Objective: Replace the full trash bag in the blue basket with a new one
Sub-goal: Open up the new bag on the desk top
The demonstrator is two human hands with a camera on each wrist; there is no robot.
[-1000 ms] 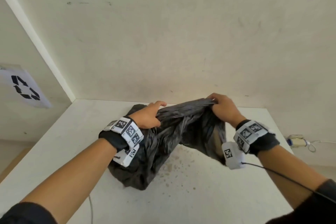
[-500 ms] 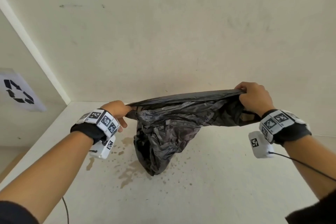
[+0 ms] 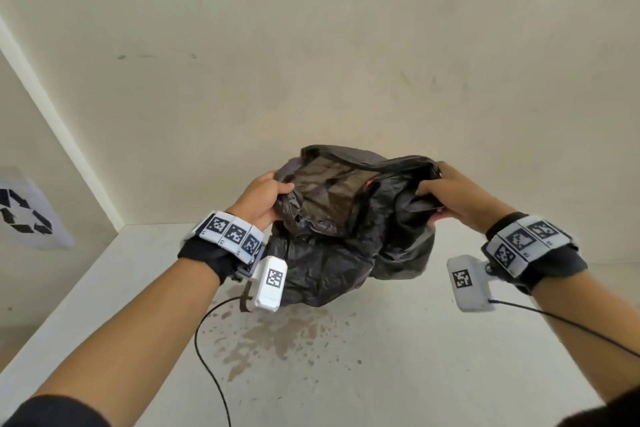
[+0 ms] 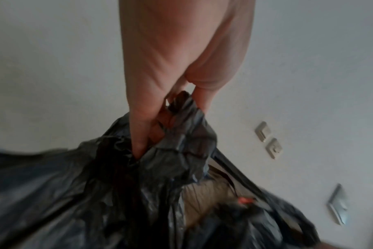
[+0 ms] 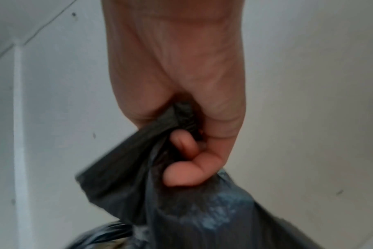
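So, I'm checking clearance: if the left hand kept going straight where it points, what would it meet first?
Probably the black trash bag that the left hand already grips, then the wall; depth is unclear.

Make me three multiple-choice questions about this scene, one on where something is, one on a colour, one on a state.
1. Where is the recycling sign?
A. on the wall at left
B. on the table
C. inside the bag

2. What colour is the bag?
A. blue
B. black
C. white

3. How is the bag's mouth?
A. tied shut
B. held open by both hands
C. flat on the table

Answers:
1 A, the sign hangs on the left wall.
2 B, its plastic is black in every view.
3 B, the left hand and the right hand each grip the rim, and the inside shows between them.
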